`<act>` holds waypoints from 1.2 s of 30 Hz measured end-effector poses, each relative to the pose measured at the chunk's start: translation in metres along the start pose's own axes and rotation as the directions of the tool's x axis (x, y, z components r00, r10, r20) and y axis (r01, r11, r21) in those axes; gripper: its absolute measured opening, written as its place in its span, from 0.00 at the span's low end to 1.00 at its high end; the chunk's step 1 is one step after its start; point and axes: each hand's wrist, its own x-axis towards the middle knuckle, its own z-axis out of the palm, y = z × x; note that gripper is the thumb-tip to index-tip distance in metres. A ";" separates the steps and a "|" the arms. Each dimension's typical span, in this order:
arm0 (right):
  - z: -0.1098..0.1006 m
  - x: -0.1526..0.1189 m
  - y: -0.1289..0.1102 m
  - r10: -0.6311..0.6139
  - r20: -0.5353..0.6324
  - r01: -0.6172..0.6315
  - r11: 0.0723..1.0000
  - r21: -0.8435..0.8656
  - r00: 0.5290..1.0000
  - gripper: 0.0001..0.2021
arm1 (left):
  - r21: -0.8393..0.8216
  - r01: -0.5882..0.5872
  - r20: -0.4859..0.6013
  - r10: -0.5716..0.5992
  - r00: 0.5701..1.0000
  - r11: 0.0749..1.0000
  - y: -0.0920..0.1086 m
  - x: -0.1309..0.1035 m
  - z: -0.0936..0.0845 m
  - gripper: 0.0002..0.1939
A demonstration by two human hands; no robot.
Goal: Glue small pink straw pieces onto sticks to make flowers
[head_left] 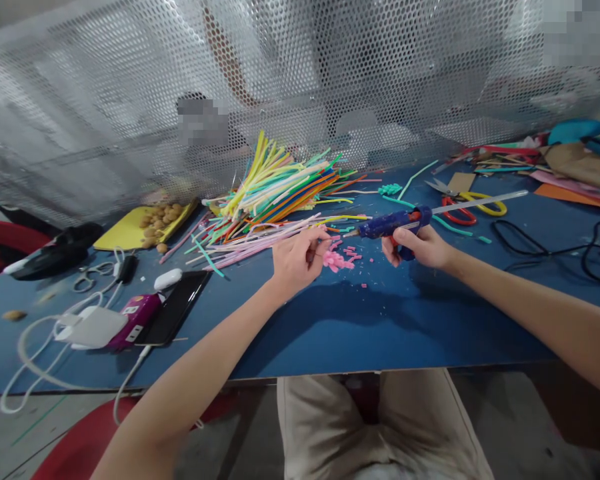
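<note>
My right hand (pixel 416 245) is wrapped round the handle of a blue glue gun (pixel 389 225), whose tip points left. A long clear glue stick (pixel 480 202) sticks out of its back end. My left hand (pixel 303 259) is closed in a pinch at a pink cluster (pixel 337 261) of short fuzzy pieces, close to the gun's nozzle. Whatever is between the left fingertips is too small to tell. Small cut pink pieces (pixel 351 253) lie on the blue table around the cluster. Behind my left hand is a bundle of coloured pipe cleaners (pixel 285 190).
Scissors with red and yellow handles (pixel 463 203) lie behind the gun, near a teal fuzzy cluster (pixel 390 189). A black cable (pixel 540 250) is at right. At left are a phone (pixel 176 310), a purple power strip (pixel 136 320) and yellow paper with round brown items (pixel 160 221).
</note>
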 end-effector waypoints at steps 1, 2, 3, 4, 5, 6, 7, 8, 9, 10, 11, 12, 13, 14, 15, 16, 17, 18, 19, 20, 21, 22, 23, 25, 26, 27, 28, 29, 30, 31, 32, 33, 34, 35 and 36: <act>0.000 0.000 0.000 -0.016 0.004 0.016 1.000 -0.007 1.000 0.29 | -0.002 -0.001 0.003 0.001 1.000 1.000 0.000 0.000 0.000 0.04; 0.000 0.000 0.000 -0.029 0.009 0.029 0.999 -0.014 1.000 0.29 | -0.002 0.001 0.008 -0.001 1.000 1.000 0.000 -0.001 0.000 0.04; 0.000 0.000 0.001 -0.040 0.013 0.040 0.999 -0.021 0.999 0.28 | 0.000 0.004 0.012 -0.004 1.000 1.000 0.000 -0.001 0.000 0.05; 0.000 0.000 0.001 -0.049 0.019 0.049 0.998 -0.031 0.999 0.28 | 0.002 0.005 0.014 -0.005 1.000 1.000 0.000 -0.001 0.000 0.05; -0.001 0.000 0.002 -0.057 0.025 0.058 0.998 -0.040 0.998 0.28 | 0.006 0.002 0.017 -0.002 1.000 1.000 0.000 0.000 0.000 0.06; -0.001 -0.001 0.002 -0.065 0.031 0.066 0.997 -0.048 0.997 0.28 | 0.013 -0.002 0.018 0.002 1.000 1.000 0.001 0.000 0.000 0.06; -0.001 -0.001 0.003 -0.072 0.034 0.074 0.996 -0.052 0.997 0.29 | 0.022 -0.004 0.018 0.003 1.000 1.000 0.001 0.000 -0.001 0.07; 0.000 -0.001 0.004 -0.077 0.033 0.079 0.995 -0.053 0.996 0.29 | 0.029 -0.006 0.017 0.006 1.000 1.000 0.001 0.000 -0.001 0.07; 0.000 0.000 0.004 -0.081 0.028 0.082 0.995 -0.051 0.996 0.29 | 0.031 -0.011 0.015 0.011 1.000 0.999 0.001 0.001 -0.001 0.07; 0.000 0.000 0.005 -0.083 0.020 0.084 0.995 -0.047 0.996 0.28 | 0.029 -0.014 0.013 0.014 1.000 0.999 0.001 0.001 -0.001 0.06; 0.001 0.000 0.005 -0.083 0.009 0.083 0.996 -0.041 0.997 0.28 | 0.023 -0.018 0.012 0.017 1.000 1.000 0.001 0.001 -0.001 0.06; 0.001 0.000 0.005 -0.082 -0.001 0.081 0.996 -0.034 0.997 0.28 | 0.017 -0.021 0.013 0.021 1.000 1.000 0.001 0.001 -0.001 0.05; 0.001 0.000 0.005 -0.079 -0.009 0.079 0.997 -0.027 0.997 0.28 | 0.014 -0.025 0.015 0.025 1.000 1.000 0.001 0.001 0.000 0.05; 0.002 0.000 0.004 -0.077 -0.013 0.077 0.997 -0.021 0.997 0.28 | 0.017 -0.026 0.018 0.026 1.000 1.000 0.000 0.001 0.000 0.04; 0.002 0.001 0.004 -0.075 -0.014 0.075 0.997 -0.018 0.997 0.28 | 0.025 -0.026 0.018 0.025 1.000 0.999 0.000 0.001 0.000 0.04; 0.002 0.001 0.003 -0.074 -0.015 0.074 0.997 -0.018 0.997 0.27 | 0.033 -0.026 0.016 0.026 1.000 0.999 0.000 0.000 0.000 0.04; 0.003 0.001 0.003 -0.075 -0.015 0.074 0.997 -0.019 0.997 0.27 | 0.038 -0.030 0.013 0.029 0.999 0.999 0.000 0.000 0.001 0.04; 0.003 0.001 0.002 -0.074 -0.014 0.074 0.997 -0.021 0.997 0.27 | 0.040 -0.032 0.007 0.032 0.999 0.999 0.000 0.000 0.001 0.03; 0.003 0.001 0.002 -0.073 -0.012 0.073 0.997 -0.022 0.997 0.27 | 0.037 -0.035 0.004 0.035 0.999 0.999 0.000 0.000 0.001 0.03; 0.003 0.001 0.001 -0.072 -0.009 0.072 0.997 -0.021 0.997 0.27 | 0.032 -0.038 0.002 0.038 0.999 0.999 0.000 0.000 0.001 0.02; 0.003 0.001 0.001 -0.072 -0.003 0.072 0.997 -0.020 0.997 0.27 | 0.025 -0.040 0.002 0.040 0.999 0.999 0.000 0.000 0.001 0.02; 0.003 0.001 0.001 -0.074 0.004 0.074 0.997 -0.020 0.997 0.27 | 0.020 -0.040 0.003 0.040 0.999 0.999 0.000 0.001 0.000 0.02; 0.002 0.000 0.001 -0.074 0.008 0.074 0.997 -0.022 0.997 0.27 | 0.015 -0.040 0.004 0.040 0.999 0.999 0.000 0.001 0.000 0.02; 0.001 0.000 0.002 -0.072 0.008 0.072 0.997 -0.031 0.997 0.27 | 0.006 -0.035 0.011 0.035 0.999 0.999 0.000 0.001 -0.001 0.02; 0.001 0.000 0.003 -0.068 0.005 0.068 0.997 -0.035 0.998 0.27 | 0.003 -0.030 0.017 0.029 0.999 1.000 0.000 0.001 -0.001 0.03; 0.001 -0.001 0.003 -0.062 0.003 0.062 0.997 -0.037 0.998 0.27 | 0.002 -0.022 0.023 0.022 0.999 1.000 0.000 0.001 -0.001 0.03; 0.000 -0.001 0.003 -0.056 -0.001 0.056 0.998 -0.037 0.998 0.27 | 0.003 -0.015 0.028 0.015 0.999 1.000 0.001 0.000 -0.001 0.03; 0.001 -0.001 0.003 -0.053 -0.004 0.053 0.998 -0.034 0.999 0.27 | 0.005 -0.009 0.031 0.009 0.999 1.000 0.000 0.000 -0.001 0.03; 0.001 -0.001 0.003 -0.052 -0.006 0.052 0.998 -0.032 0.999 0.27 | 0.007 -0.004 0.032 0.003 0.999 1.000 0.000 -0.001 -0.001 0.03; 0.001 -0.001 0.002 -0.052 -0.005 0.052 0.998 -0.032 0.999 0.27 | 0.008 0.000 0.033 0.000 0.999 1.000 0.000 -0.001 -0.001 0.04; 0.002 -0.001 0.002 -0.054 -0.003 0.054 0.998 -0.033 0.999 0.27 | 0.010 0.003 0.034 -0.003 0.999 1.000 0.000 -0.001 -0.001 0.04; 0.002 -0.001 0.001 -0.056 -0.003 0.056 0.998 -0.035 0.998 0.27 | 0.011 0.006 0.034 -0.007 0.999 1.000 0.000 -0.002 -0.001 0.04; 0.002 -0.001 0.001 -0.057 -0.001 0.057 0.998 -0.038 0.998 0.27 | 0.011 0.007 0.034 -0.008 0.999 1.000 -0.001 -0.002 -0.001 0.04; 0.002 -0.001 0.001 -0.057 0.001 0.057 0.998 -0.040 0.998 0.27 | 0.011 0.004 0.034 -0.004 0.999 1.000 -0.001 -0.002 0.000 0.04; 0.002 -0.001 0.001 -0.056 0.002 0.056 0.998 -0.041 0.998 0.27 | 0.011 -0.002 0.033 0.002 0.999 1.000 -0.001 -0.002 0.000 0.04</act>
